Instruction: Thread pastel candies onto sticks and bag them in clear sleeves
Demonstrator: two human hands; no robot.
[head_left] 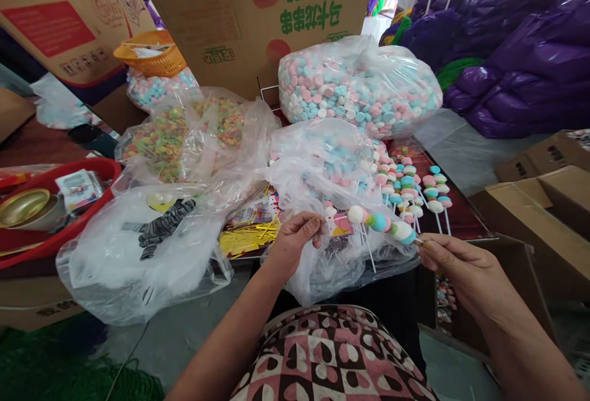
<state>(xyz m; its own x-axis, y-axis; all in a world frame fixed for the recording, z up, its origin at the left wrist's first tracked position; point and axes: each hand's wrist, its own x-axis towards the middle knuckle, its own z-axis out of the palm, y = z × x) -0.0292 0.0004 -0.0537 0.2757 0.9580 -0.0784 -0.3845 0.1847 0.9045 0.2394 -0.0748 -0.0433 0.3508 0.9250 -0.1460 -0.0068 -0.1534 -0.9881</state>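
Observation:
Pinched between my right hand's (454, 260) thumb and fingers is the short bare stick end of a marshmallow skewer (378, 223). White, pink, green and blue pieces are threaded along it, slanting up to the left. My left hand (300, 234) is closed, thumb against the index finger, a little left of the skewer's white end piece; whether anything sits in that pinch is hidden. Below both hands lies a crumpled clear plastic bag (318, 174) of pastel marshmallows. Finished-looking skewers (408, 186) with white sticks lie in a group beyond my right hand.
A big bag of marshmallows (359, 88) leans before a carton (258, 20). Left are a bag of ring-shaped candies (179, 137), yellow twist ties (249, 238), a striped glove-like cloth (168, 223) and a red basin (113, 171). Open cartons (548, 204) stand right.

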